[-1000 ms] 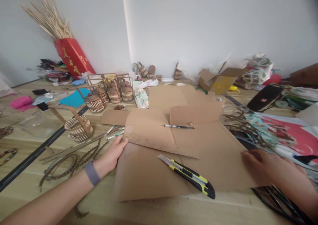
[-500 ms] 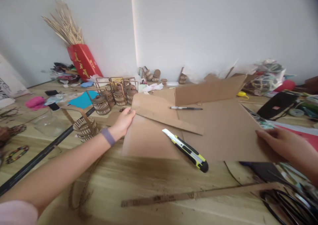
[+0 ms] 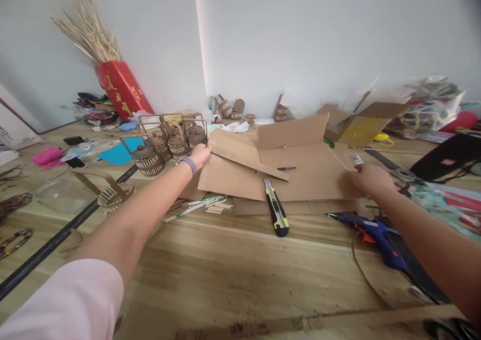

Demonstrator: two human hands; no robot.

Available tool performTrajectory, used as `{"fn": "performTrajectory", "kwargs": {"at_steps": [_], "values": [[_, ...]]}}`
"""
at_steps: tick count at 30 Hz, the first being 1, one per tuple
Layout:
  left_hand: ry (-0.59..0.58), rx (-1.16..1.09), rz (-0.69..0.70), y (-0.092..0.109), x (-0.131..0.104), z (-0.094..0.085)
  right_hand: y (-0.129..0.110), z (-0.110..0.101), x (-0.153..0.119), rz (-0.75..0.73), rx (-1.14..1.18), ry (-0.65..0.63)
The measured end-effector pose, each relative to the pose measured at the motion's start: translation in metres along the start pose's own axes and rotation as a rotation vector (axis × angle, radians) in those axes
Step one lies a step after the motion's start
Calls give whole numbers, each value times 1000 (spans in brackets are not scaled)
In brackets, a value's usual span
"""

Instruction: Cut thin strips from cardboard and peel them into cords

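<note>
A large unfolded cardboard sheet (image 3: 304,180) is held at its two sides, one flap standing up at the back. My left hand (image 3: 200,155) is closed on its left edge, together with or beside a folded-over flap (image 3: 240,154). My right hand (image 3: 372,180) grips the right edge, fingers partly hidden. On the sheet rest a utility knife (image 3: 276,207), its black and yellow handle past the front edge, and a dark pen (image 3: 287,168). Beneath the sheet's front edge another cardboard piece (image 3: 248,208) shows.
A blue glue gun (image 3: 383,237) lies under my right forearm. Small woven baskets (image 3: 148,160) stand behind my left hand. Short wooden sticks (image 3: 219,206) lie before the sheet. An open carton (image 3: 361,124) is at back right, a cardboard strip (image 3: 270,327) in front.
Both hands have pushed the cardboard sheet away from me, carrying the knife and pen along. The glue gun and small sticks have come into sight. The knife has turned more upright in view.
</note>
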State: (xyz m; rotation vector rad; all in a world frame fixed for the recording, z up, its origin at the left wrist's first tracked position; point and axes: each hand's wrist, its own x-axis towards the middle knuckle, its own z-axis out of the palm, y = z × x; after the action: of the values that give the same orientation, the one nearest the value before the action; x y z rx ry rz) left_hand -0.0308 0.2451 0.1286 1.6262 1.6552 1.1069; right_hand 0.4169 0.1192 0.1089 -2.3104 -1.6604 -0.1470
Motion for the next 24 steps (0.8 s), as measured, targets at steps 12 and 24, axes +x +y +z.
{"fn": "performTrajectory", "kwargs": {"at_steps": [12, 24], "values": [[-977, 671, 777, -32, -300, -21, 6, 6, -213, -761, 218, -456], [-819, 672, 292, -24, -317, -38, 0, -4, -251, -745, 155, -172]]}}
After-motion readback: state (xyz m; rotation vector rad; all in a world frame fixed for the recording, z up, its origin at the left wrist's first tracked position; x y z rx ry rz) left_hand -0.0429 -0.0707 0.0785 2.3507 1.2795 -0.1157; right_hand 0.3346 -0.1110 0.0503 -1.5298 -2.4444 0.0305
